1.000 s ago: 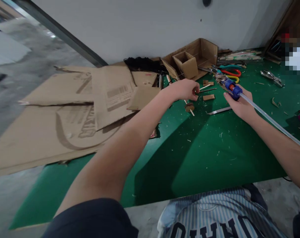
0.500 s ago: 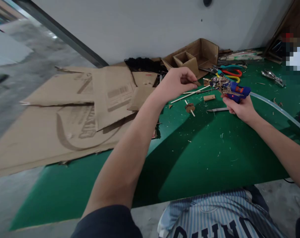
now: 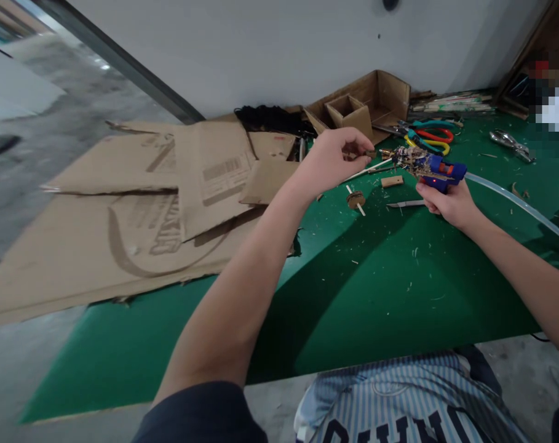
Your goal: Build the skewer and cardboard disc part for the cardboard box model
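Note:
My right hand point(image 3: 449, 202) grips a blue glue gun point(image 3: 441, 172), its front crusted with wood scraps and debris, its nozzle pointing left. A clear glue stick point(image 3: 510, 191) runs from its back end. My left hand point(image 3: 341, 157) pinches a small brown piece point(image 3: 370, 153), probably cardboard, close to the nozzle. A craft knife point(image 3: 406, 203) shows its blade beside my right fingers; whether they hold it I cannot tell. Below my left hand lies a small cardboard wheel point(image 3: 355, 200) on a thin stick. A small wooden block point(image 3: 392, 181) lies between the hands.
Cardboard sheets point(image 3: 143, 227) cover the left of the green table point(image 3: 376, 320). Behind stand a cardboard box point(image 3: 385, 95), pliers with coloured handles point(image 3: 429, 138) and a bundle of thin sticks point(image 3: 454, 103). A metal tool point(image 3: 511, 146) lies at the right. Wood shavings are scattered about.
My left hand has moved slightly right, bringing the small brown piece nearer the nozzle. The glue gun stays nearly in place in my right hand.

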A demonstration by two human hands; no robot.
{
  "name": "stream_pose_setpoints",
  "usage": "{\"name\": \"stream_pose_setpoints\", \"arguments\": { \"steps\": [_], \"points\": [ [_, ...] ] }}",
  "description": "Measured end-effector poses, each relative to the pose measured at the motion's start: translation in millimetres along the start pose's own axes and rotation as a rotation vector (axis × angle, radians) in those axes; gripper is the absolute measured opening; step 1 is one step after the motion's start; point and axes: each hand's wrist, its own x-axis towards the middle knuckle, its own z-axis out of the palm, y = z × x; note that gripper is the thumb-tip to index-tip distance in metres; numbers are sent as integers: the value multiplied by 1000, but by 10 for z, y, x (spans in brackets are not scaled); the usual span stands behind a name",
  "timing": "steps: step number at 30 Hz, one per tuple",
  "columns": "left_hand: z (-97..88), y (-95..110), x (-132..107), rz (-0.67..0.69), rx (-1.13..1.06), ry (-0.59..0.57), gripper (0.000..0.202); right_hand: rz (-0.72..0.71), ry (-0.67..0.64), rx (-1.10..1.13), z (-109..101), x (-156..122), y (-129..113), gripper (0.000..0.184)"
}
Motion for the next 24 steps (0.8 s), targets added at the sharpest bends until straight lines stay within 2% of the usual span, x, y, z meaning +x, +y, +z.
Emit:
{"name": "stream_pose_setpoints", "arguments": {
  "steps": [5,11,19,24],
  "points": [
    [27,27,-6,15,-55,21,13,0,-43,55,-3,10,33,42],
    [36,28,-24,37,19,126,14,-19,-62,40,-4,2,23,43],
    [59,62,-26,30,24,102,14,-6,-52,46,-8,15,45,46],
    [95,56,-31,7,-9,96,17,7,10,74,49,21,25,44]
  ]
}}
